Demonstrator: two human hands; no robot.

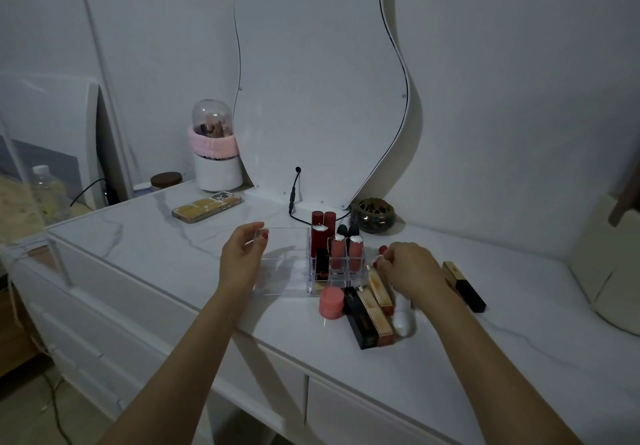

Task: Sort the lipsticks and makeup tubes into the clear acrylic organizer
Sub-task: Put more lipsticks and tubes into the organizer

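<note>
- On the marble worktop (450, 358), the clear acrylic organizer (287, 282) was steadied at its corner by the left hand (242, 254), so filling would not shift it.
- A gold-capped lip gloss tube (380, 288), lying just beside the organizer, was pinched by the right hand (412, 269), apparently for lifting into a compartment.

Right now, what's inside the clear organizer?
Upright lipsticks fill the organizer's right slots; the wide left section looks empty. The left hand covers its left edge.
</note>
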